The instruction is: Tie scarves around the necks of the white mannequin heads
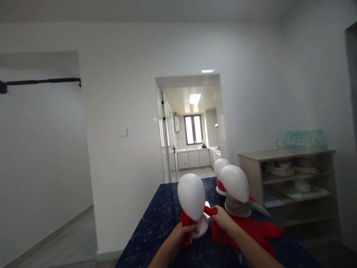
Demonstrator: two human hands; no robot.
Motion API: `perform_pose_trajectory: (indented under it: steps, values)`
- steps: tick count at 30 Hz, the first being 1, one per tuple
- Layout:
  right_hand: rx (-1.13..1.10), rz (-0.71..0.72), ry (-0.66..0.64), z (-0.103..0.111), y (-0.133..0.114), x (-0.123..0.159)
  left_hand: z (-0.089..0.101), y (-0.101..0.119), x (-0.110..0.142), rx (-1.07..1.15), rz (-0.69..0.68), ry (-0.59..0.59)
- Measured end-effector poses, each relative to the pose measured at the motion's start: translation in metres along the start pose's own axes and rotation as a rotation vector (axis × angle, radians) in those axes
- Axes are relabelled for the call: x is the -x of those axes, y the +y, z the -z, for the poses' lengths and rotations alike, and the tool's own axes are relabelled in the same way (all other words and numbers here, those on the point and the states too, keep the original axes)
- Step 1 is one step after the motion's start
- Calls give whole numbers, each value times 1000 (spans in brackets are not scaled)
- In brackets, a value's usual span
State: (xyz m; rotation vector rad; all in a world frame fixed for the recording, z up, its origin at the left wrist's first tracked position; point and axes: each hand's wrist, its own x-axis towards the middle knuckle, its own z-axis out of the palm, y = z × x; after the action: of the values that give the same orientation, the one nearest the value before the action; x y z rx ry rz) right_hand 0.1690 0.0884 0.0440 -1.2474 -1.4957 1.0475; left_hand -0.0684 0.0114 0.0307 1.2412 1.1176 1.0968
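A smooth white mannequin head [191, 195] on a round base stands on the table in front of me. A red scarf [186, 219] passes around its neck. My left hand [184, 231] is closed on the scarf at the near left of the neck. To the right of the head, my right hand [222, 217] pinches another stretch of the red cloth, pulled out to the side. Below and beyond my right forearm, red knit fabric [255, 229] lies spread on the table; whether it belongs to the same scarf I cannot tell.
Two more white heads stand at the right: one with a grey neck wrap [237, 205], another behind it with a red wrap [220, 185]. The dark blue marbled table [150, 219] narrows toward a kitchen doorway. A shelf unit [284, 154] with bottles [305, 140] stands right.
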Motion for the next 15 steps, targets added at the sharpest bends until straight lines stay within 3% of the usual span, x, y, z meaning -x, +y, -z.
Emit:
perform_pose_trajectory:
  steps: [3,6,9,12,15]
  values:
    - [-57,8,38,0,4,-2,26,7,-3,-162,-46,127]
    - [-139,37,93,4,0,0,52,17,-1,-306,-81,360]
    - [-248,86,159,16,-14,5,61,15,8,-548,-183,577]
    - [-352,154,207,30,-33,12,40,4,12,-675,-354,528]
    - [-399,221,233,37,-52,21,-2,-4,5,-432,-395,370]
